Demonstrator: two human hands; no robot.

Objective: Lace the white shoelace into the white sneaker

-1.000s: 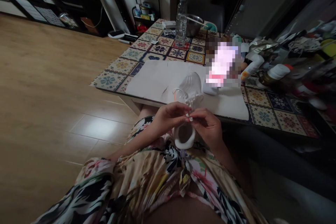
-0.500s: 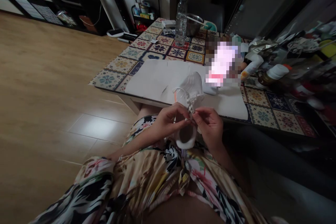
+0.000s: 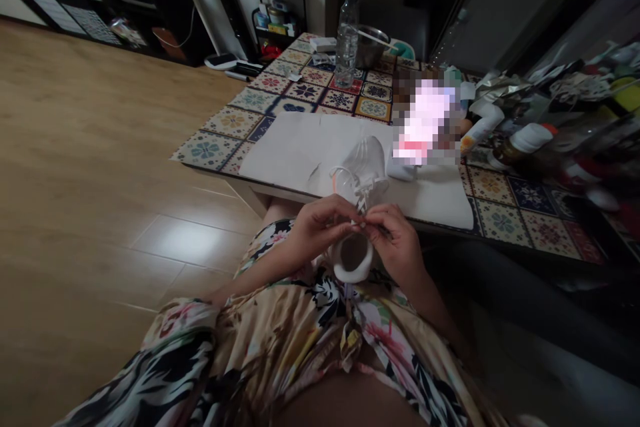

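A white lace-up shoe (image 3: pixel 367 159) points away from me, its toe over the table and its open heel end near my lap. White shoelaces (image 3: pixel 365 192) run across its front, and a loop hangs to the left. Above the shoe's opening, my left hand (image 3: pixel 320 223) is pinched at the lace. My right hand (image 3: pixel 397 240) pinches there too, its fingertips meeting those of the left. The bit of lace between the fingers is mostly hidden.
White paper (image 3: pixel 285 147) covers the front of the patterned table (image 3: pixel 205 150). A lit, blurred phone (image 3: pixel 425 120) stands on it. Behind are a plastic bottle (image 3: pixel 347 40) and a metal bowl (image 3: pixel 370 50). Bottles and clutter, including a white-capped bottle (image 3: pixel 525 143), crowd the right side.
My right hand has shifted slightly left, and its fingertips now meet those of my left hand. The shoe stays nearly in place.
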